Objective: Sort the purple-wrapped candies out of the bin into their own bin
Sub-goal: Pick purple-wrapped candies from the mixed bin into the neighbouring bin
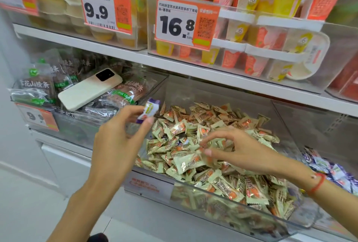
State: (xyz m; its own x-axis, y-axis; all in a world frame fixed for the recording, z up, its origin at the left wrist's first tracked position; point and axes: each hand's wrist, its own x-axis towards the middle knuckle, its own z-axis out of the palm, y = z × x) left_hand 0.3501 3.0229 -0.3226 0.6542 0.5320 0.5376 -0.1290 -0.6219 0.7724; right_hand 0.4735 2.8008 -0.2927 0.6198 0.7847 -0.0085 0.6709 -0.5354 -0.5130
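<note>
A person stands at a shop shelf, both bare hands over a clear plastic bin [290, 131] heaped with cream-and-orange wrapped candies [195, 145]. The left hand [120, 137] is raised above the bin's left edge; its thumb and fingertips [149, 120] pinch one purple-wrapped candy [148, 109], held upright and clear of the heap. The right hand [230, 150] hovers low over the middle of the heap with fingers loosely spread and slightly bent, the fingertips touching or just above the wrappers; whether any candy is caught between them cannot be told. A red string bracelet [317, 183] circles the right wrist.

To the right, a neighbouring bin [317, 125] holds a small pile of purple-and-white candies [333, 170], partly hidden behind the right forearm. To the left, another bin [64, 123] holds dark packets with green labels [36, 86]; a white phone [89, 89] lies face down on top of them. On the shelf above [174, 63] stand clear boxes of cups in pink, yellow and orange [261, 34], fronted by orange price tags reading 9.9 [105, 7] and 16.8 [186, 21].
</note>
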